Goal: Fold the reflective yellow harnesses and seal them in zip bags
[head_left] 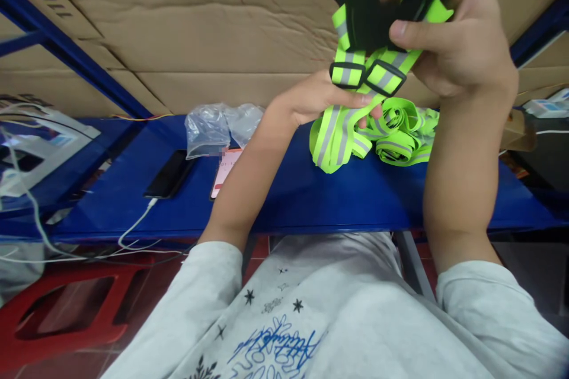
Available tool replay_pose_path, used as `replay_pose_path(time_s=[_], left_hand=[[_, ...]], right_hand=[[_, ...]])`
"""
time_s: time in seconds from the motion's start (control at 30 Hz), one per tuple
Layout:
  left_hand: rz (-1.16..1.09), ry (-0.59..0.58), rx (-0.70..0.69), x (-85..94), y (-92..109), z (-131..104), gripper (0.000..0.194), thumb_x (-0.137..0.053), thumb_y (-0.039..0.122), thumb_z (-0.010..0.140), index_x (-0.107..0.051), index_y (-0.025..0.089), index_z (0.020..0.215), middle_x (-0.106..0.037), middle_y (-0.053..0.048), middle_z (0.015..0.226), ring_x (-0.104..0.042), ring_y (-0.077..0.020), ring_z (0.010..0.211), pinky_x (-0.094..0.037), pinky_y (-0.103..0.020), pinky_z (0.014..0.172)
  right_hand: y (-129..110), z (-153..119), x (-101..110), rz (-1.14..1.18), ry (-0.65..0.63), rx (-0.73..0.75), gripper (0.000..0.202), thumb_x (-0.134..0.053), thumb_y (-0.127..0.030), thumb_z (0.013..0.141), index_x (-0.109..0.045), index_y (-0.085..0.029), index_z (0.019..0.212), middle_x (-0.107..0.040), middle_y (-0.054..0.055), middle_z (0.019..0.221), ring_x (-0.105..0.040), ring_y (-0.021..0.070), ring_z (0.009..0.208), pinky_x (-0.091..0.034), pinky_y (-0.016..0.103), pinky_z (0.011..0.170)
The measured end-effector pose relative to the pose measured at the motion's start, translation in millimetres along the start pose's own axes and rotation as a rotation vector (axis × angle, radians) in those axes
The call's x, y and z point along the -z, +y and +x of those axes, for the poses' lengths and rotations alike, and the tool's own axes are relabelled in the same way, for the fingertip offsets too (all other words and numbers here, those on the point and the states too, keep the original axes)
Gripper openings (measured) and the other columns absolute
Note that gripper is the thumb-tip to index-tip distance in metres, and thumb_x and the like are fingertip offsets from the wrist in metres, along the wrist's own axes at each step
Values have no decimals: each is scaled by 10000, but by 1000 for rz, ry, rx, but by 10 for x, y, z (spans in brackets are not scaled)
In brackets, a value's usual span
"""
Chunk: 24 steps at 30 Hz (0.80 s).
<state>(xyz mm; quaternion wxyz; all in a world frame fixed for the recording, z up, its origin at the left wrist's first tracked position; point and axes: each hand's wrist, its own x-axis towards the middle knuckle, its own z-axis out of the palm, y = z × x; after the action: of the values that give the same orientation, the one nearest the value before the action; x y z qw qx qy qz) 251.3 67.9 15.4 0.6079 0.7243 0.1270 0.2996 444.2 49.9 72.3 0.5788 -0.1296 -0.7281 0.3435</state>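
A neon green strap with a grey stripe (333, 130) hangs folded in front of me, with black buckles and slider rings on it. My right hand (457, 35) is raised and closed around its upper part, the thumb pressing near the black buckles (373, 21). Lower down, my left hand (329, 98) pinches the strap just under the two slider rings. Behind the hanging loops, several rolled green straps (400, 133) lie on the blue table, partly hidden by my right forearm.
On the blue table (284, 207) are clear plastic bags (213, 127), a black phone (169, 174) with a white cable and a phone with a lit screen (226, 169). Cardboard (200, 29) stands behind. A red stool (66, 331) is at lower left.
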Motion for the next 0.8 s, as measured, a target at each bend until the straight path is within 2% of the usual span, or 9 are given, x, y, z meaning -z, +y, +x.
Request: replay_pose_path(time_s=[0.1, 0.23, 0.37, 0.47, 0.53, 0.6, 0.67, 0.73, 0.8], left_hand=[[-130, -46, 6, -45, -33, -16, 283, -839, 295, 826, -736, 163, 1055, -791, -76, 983, -743, -247, 839, -602, -457, 882], [-241, -57, 35, -107, -109, 10, 216, -732, 246, 914, -740, 150, 1108, -784, -58, 962, -751, -204, 836, -619, -378, 844], [-284, 77, 53, -112, -133, 41, 182, -674, 195, 951, -743, 138, 1110, -770, -55, 919, -744, -174, 818, -619, -326, 829], [-288, 204, 133, -105, -79, 43, 236, -630, 333, 1004, -747, 143, 1082, -754, -50, 838, -765, -204, 851, -627, -319, 819], [-305, 239, 142, -97, -50, 52, 415, -523, 504, 1045, -747, 155, 1058, -749, -55, 848, -778, -237, 904, -637, -330, 795], [-321, 250, 123, -77, -55, 72, 592, -389, 640, 1052, -739, 163, 1046, -736, -60, 834, -779, -250, 892, -641, -345, 762], [-321, 258, 120, -39, -96, 95, 640, -355, 688, 1044, -723, 164, 1059, -722, -57, 797, -771, -242, 849, -642, -358, 760], [-307, 274, 131, 8, -153, 105, 565, -412, 639, 1055, -705, 158, 1088, -721, -49, 781, -765, -235, 851, -643, -377, 809], [-280, 289, 151, 47, -203, 99, 443, -472, 522, 1075, -696, 142, 1117, -738, -45, 821, -768, -242, 921, -636, -408, 890]], right_hand=[[4, 17, -30, -24, 90, 65, 604, -1030, -344, 456, -737, -256, 977, -719, -9, 972, -698, 230, 1042, -581, 334, 984], [-13, -12, 19, -275, 39, 130, 479, -918, -479, 715, -760, -312, 1135, -722, -57, 1148, -670, 189, 1177, -531, 269, 1062], [-31, -67, 114, -588, -88, 167, 358, -824, -310, 860, -770, -313, 1214, -746, -67, 1227, -687, 183, 1173, -528, 255, 1046], [-34, -73, 126, -695, -146, 78, 278, -800, -212, 855, -811, -305, 1117, -792, -54, 1085, -731, 171, 974, -571, 264, 854], [-44, -63, 107, -718, -198, 13, 251, -764, -162, 853, -815, -300, 1056, -795, -48, 1029, -730, 165, 905, -569, 274, 787], [-56, -55, 96, -768, -282, -17, 300, -703, -88, 842, -796, -280, 1053, -781, -32, 1060, -720, 174, 976, -571, 294, 867], [-56, -59, 120, -809, -420, -53, 376, -680, -62, 825, -752, -257, 1139, -736, -2, 1180, -680, 193, 1124, -553, 325, 1005], [-31, -78, 181, -747, -556, -128, 490, -760, -153, 821, -671, -259, 1291, -650, 21, 1349, -608, 213, 1279, -528, 342, 1097], [19, -100, 258, -572, -541, -195, 652, -827, -366, 836, -563, -297, 1428, -541, 7, 1508, -517, 208, 1416, -479, 330, 1178]])
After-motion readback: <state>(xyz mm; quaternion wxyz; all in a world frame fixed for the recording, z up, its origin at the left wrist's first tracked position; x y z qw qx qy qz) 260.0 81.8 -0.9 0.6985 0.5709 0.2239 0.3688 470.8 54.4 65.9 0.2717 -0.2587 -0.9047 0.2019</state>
